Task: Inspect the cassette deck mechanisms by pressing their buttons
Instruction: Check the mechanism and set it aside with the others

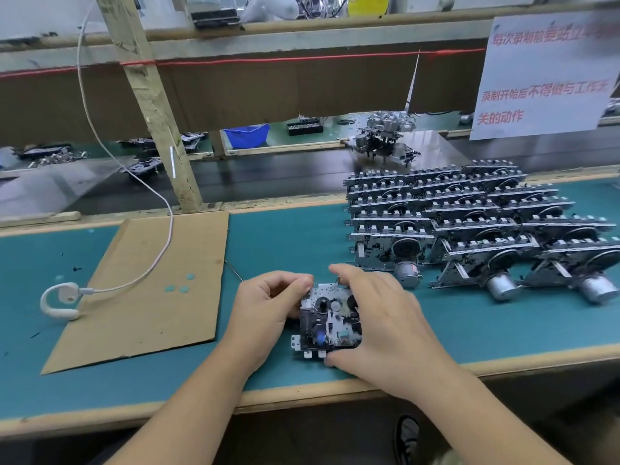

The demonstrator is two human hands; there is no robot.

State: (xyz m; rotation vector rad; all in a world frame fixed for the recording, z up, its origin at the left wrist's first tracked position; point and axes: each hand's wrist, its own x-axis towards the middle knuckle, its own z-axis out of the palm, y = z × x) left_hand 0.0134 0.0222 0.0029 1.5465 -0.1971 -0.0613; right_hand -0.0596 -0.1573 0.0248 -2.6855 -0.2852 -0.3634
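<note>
Currently holding one small black-and-silver metal cassette deck mechanism [330, 318] in both hands, at about 6 o'clock on the teal bench mat [285, 236], just above its near wooden edge. My left hand [265, 310] has its fingers curled around the unit's 9 o'clock edge. My right hand [379, 317] wraps the 3 o'clock side, index finger reaching over the far top corner and thumb tucked under the near edge. Both grips are closed on the unit; which finger, if any, is on a button I cannot tell.

Handling, judged: stamped metal chassis, so rigid and moderately weighty for its size. The face carries exposed spindles, small wheels and a board, likely delicate. Best held by the plate edges as now, clear of the moving parts. Edges may be sharp.

Orientation: component face up toward me. The white plastic button tabs [310, 354] stick out at 6 o'clock. Long axis seems to run 12 to 6, though my hands hide the sides.

Untested or finished stock, I cannot tell which: rows of grey metal mechanisms with cylindrical motors [469, 223] lean in ranks at 2 o'clock. A brown cardboard sheet [151, 290] lies at 9 o'clock, with a white ear-hook earpiece on a cable [60, 302] at its left edge.
</note>
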